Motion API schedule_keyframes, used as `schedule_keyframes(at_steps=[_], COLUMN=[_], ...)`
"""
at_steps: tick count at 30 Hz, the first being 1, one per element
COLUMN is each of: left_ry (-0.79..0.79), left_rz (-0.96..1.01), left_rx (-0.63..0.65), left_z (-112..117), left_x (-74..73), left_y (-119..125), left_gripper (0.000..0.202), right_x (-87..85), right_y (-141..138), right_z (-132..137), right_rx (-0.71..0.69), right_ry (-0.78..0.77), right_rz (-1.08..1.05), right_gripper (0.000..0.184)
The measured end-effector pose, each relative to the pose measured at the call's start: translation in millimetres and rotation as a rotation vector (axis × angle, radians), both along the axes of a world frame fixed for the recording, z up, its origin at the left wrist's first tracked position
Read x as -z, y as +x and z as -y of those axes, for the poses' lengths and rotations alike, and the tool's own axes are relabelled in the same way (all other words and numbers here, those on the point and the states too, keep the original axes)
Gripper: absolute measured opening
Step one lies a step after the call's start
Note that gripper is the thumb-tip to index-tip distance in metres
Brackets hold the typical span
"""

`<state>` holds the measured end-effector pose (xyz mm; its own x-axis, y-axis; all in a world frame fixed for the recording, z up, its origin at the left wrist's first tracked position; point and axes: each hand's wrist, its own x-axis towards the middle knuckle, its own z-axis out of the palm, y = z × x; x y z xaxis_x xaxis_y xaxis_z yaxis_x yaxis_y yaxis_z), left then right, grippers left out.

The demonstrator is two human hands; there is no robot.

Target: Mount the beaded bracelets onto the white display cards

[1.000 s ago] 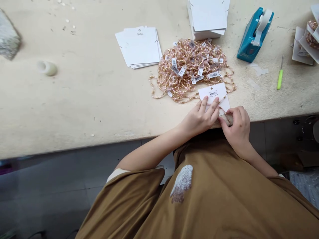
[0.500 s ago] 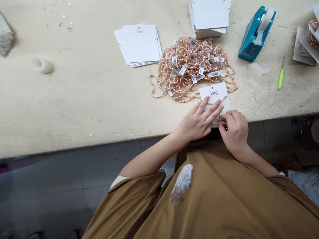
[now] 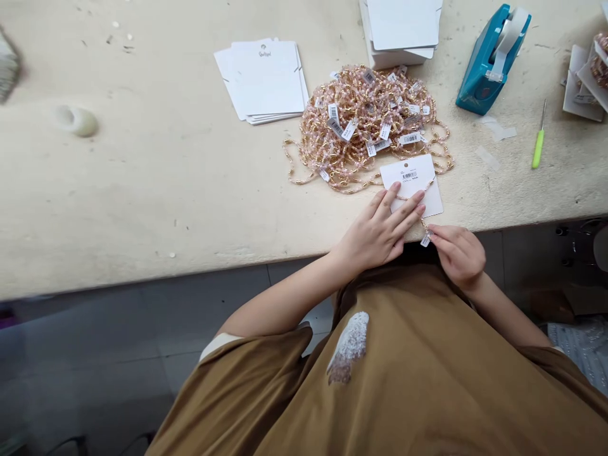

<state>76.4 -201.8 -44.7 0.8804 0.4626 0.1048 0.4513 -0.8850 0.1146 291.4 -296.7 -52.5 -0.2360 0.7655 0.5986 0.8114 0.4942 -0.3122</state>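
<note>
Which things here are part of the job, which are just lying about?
Part of the job:
left hand pressing a white barcode card
right hand at the tagged end of a beaded strand crossing the card
heap of tagged beaded strands
stack of printed white cards

Lying about:
teal tape dispenser
green-handled awl
pale round object

card [image 3: 411,180] print too small, grey lump [image 3: 7,63] blurred
</note>
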Motion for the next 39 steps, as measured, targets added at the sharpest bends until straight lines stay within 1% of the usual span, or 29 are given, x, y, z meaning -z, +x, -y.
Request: schedule_keyframes(at_steps=[2, 3, 4, 5, 7, 10, 12, 14, 16, 21, 25, 27, 31, 35, 37, 39], left_ry=[0.03, 0.042, 0.049, 0.052, 0.078, 0.208, 0.277, 0.295, 0.284, 0.188, 0.253, 0.255, 0.214, 0.187, 0.171, 0.183], left_rz=[-0.008, -0.014, -0.019, -0.018, 0.012, 0.116, 0.157, 0.167, 0.163, 0.111, 0.211, 0.22, 0.168, 0.115, 0.096, 0.098], left_rx=[-0.006, -0.01, -0.015, -0.016, -0.008, -0.007, -0.028, -0.043, -0.044, -0.018, -0.002, 0.008, 0.013, 0.02, 0.028, 0.026], left_z=[1.2, 1.9, 2.7, 3.6, 6.0, 10.3, 12.8, 14.6, 15.9, 17.4, 16.9, 16.7, 17.3, 17.4, 16.9, 16.2], left_x=[-0.3, -0.4, -0.3, 0.3, 2.6, 8.1, 11.5, 13.6, 14.8, 15.6, 15.7, 15.6, 15.0, 13.6, 12.8, 11.7], left_y=[0.2, 0.2, 0.2, 0.1, 0.2, 1.4, 3.0, 4.3, 4.7, 1.9, 1.2, 1.7, 1.8, 0.2, -0.1, 0.3], left_gripper=[0.073, 0.075, 0.076, 0.077, 0.077, 0.068, 0.063, 0.06, 0.061, 0.07, 0.066, 0.068, 0.078, 0.081, 0.083, 0.083], right_x=[-15.4, -24.5, -33.6, -42.0, -54.7, -61.5, -59.8, -55.8, -51.3, -41.9, -35.6, -33.5, -34.1, -41.4, -46.0, -49.6], right_y=[7.7, 11.0, 13.6, 15.4, 16.1, 11.4, 6.8, 2.7, -0.6, -6.0, -5.8, -4.8, -1.2, 7.6, 13.3, 18.2], right_z=[-13.9, -23.9, -35.5, -48.3, -75.1, -109.7, -124.7, -132.7, -134.6, -125.3, -117.8, -116.4, -116.0, -113.2, -110.5, -107.2], right_rx=[0.001, 0.001, -0.029, -0.044, -0.06, -0.059, -0.065, -0.063, -0.045, -0.005, 0.001, -0.004, -0.023, -0.032, -0.105, -0.21], right_ry=[-0.125, -0.218, -0.321, -0.418, -0.608, -0.798, -0.855, -0.856, -0.804, -0.681, -0.599, -0.578, -0.586, -0.634, -0.675, -0.712], right_rz=[-0.152, -0.215, -0.271, -0.312, -0.297, -0.266, -0.223, -0.17, -0.114, 0.005, 0.005, -0.001, -0.053, -0.16, -0.195, -0.216], right_gripper=[0.022, 0.02, 0.016, 0.014, 0.014, 0.014, 0.011, 0.012, 0.012, 0.016, 0.016, 0.016, 0.014, 0.02, 0.017, 0.015])
